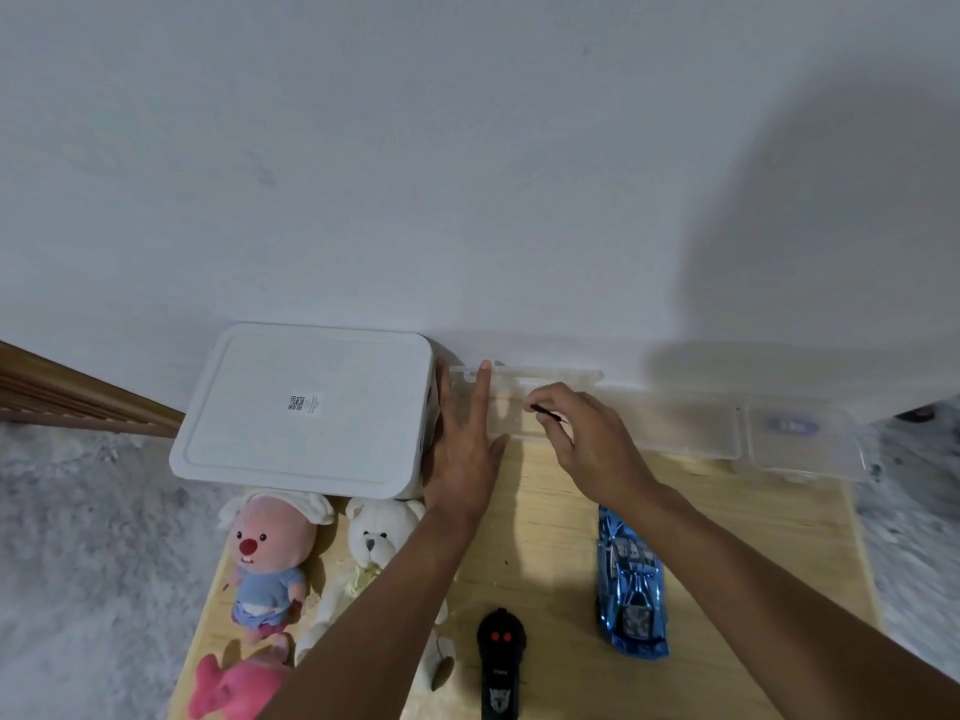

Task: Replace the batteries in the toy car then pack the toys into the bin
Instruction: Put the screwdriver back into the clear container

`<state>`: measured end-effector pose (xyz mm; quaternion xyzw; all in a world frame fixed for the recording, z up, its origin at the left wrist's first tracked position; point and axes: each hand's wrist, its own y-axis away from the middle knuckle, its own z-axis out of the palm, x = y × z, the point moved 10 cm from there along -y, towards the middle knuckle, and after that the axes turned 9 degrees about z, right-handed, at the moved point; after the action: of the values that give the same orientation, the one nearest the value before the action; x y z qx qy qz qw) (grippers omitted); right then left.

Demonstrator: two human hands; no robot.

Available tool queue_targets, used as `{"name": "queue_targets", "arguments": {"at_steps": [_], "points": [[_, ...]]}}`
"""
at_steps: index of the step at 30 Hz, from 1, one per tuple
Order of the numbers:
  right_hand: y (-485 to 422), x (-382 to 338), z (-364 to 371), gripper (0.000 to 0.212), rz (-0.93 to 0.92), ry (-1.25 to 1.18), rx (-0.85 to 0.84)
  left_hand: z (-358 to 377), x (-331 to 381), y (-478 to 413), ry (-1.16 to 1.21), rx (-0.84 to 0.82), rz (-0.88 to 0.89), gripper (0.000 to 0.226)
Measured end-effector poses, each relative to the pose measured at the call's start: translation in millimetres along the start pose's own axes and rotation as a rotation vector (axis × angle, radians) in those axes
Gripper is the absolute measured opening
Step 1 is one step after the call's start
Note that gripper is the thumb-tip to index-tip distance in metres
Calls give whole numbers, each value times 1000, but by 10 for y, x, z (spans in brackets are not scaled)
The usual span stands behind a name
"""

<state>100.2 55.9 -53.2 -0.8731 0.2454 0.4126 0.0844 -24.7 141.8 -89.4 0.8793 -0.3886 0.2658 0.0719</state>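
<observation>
Head view: nearest, at 6 o'clock in frame, a black remote [501, 662] lies on the pale wooden desk [545, 537], with the blue toy car [631, 579] at 5 o'clock, lying untouched. Farther on, the left hand [462, 449] presses flat, fingers straight, on a clear case [571, 379] just beside the lidded white bin [306, 407] at its 9 o'clock; the right hand [592, 439] pinches a small dark item [545, 413] I cannot identify. A loose pinch could drop it onto the grey carpet [78, 537] around the desk. A white wall [467, 174] stands behind.

The pink plush [234, 688] and black remote [501, 662] are cut off by the near edge; the white bear [375, 542] is partly hidden.
</observation>
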Motion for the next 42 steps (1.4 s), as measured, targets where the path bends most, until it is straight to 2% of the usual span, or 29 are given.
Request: {"name": "queue_targets", "arguments": {"at_steps": [2,6,9,14,19,25,29,32,34,36,39,42], "points": [[-25,2,-10,18,13,3,48,-10,8,4,-8,6,5,107],[-33,-4,-86,16,74,-122,170,-20,2,7,-25,10,6,107],[-32,20,-17,16,114,-91,161,-30,-1,-1,-44,15,13,108],[-91,310,73,17,307,-147,176,-29,6,1,-51,-2,1,104],[-204,407,228,10,384,-197,172,-24,-11,-11,-13,-13,-15,102],[-240,615,356,13,553,-152,157,-18,-14,-3,-21,-18,-26,102],[-189,571,242,16,562,-54,152,-28,5,2,18,-24,-25,100],[-27,417,-35,8,481,-6,293,-32,18,15,35,-27,-26,102],[91,233,-229,9,316,116,422,-23,14,23,23,-36,-36,103],[159,60,-348,19,137,230,492,-17,0,29,13,-38,-45,104],[71,-40,-378,39,7,405,436,-25,3,28,12,-24,-34,105],[-43,-31,-334,36,-71,540,402,-19,7,26,48,-33,-28,103]]}}
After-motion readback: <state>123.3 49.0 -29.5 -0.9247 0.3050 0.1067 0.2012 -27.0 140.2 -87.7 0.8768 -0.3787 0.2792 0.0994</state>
